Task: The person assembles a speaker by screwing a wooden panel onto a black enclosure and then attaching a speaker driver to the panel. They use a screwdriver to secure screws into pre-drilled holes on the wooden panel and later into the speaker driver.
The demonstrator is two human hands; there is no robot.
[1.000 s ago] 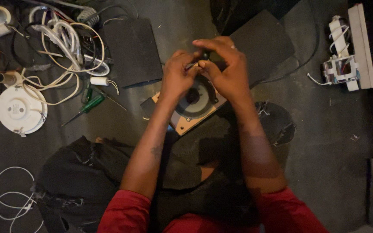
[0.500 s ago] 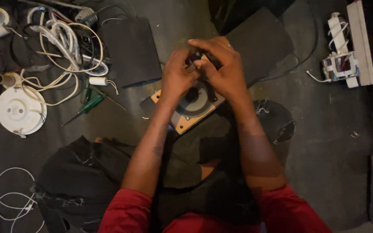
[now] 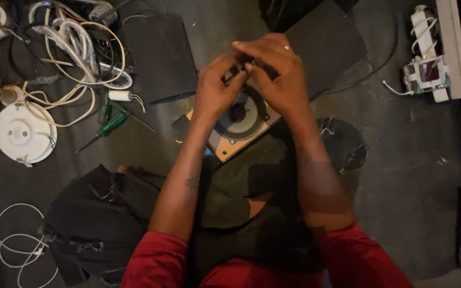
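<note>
A: Dim and warm here; the dark floor point(image 3: 412, 176) soaks up most of the light.

B: Brightest spots are the white round fitting point(image 3: 20, 133) and the white cables point(image 3: 76, 42), nearly glaring.

A: The hands look slightly soft, blurred at the fingertips.

B: And the lap sits in deep shadow, detail lost, corners darkening.

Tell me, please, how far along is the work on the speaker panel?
Done: the speaker panel lies freed on the floor. In hand: the left hand and right hand meet above it, pinching something small and dark. Left: the green screwdriver lies unused.
</note>
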